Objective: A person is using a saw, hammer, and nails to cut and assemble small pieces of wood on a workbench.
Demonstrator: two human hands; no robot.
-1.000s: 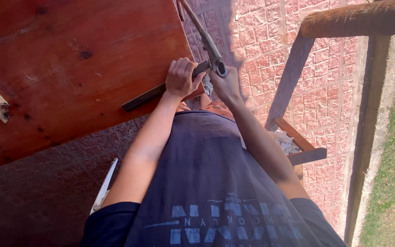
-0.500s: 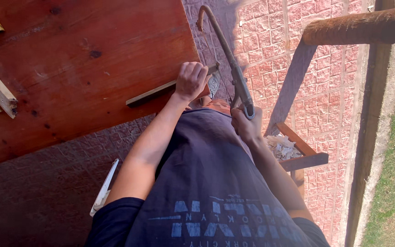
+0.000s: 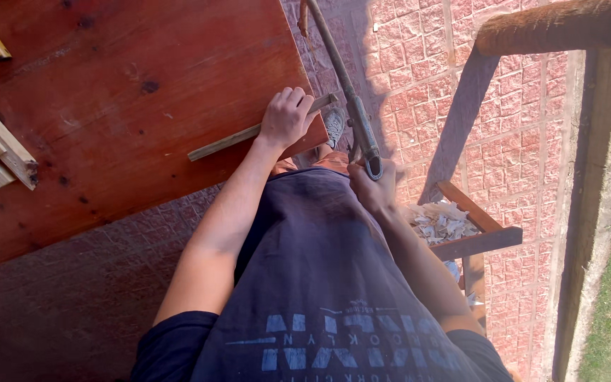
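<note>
The hacksaw point(image 3: 344, 92) has drawn back toward the body since half a second ago — a return pull, so sawing looks under way; its frame runs from the far top down to the handle at the waist, blade beside the counter point(image 3: 107, 106) edge. The right hand point(image 3: 373, 187) is wrapped closed round the handle. The wooden strip point(image 3: 249, 132) lies slantwise along the near edge, its end overhanging; the left hand point(image 3: 286, 117) presses it down, fingers point(image 3: 293, 99) curled over it. Wood shavings point(image 3: 441, 221) lie below on a wooden frame.
</note>
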